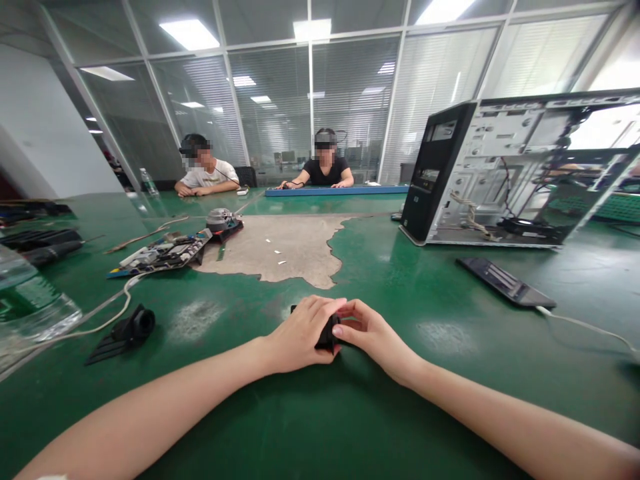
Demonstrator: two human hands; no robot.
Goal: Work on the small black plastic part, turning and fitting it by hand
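Observation:
Both hands meet around a small black part [327, 335] just above or on the green table [280, 420], near the middle of the view. My left hand [301, 333] lies over it from the left, its fingers closed round it and hiding most of its shape. From the right, my right hand [367, 333] pinches the part's near right edge between thumb and fingers. What kind of part it is cannot be made out. Left of my left forearm sits a black plastic piece with a round opening [131, 330].
An open computer case [450, 180] stands at the right, with a phone [505, 283] on a white cable before it. A circuit board [163, 257] and a fan-like cooler [223, 223] lie left of centre. A water bottle [30, 300] is far left. Two people sit across the table.

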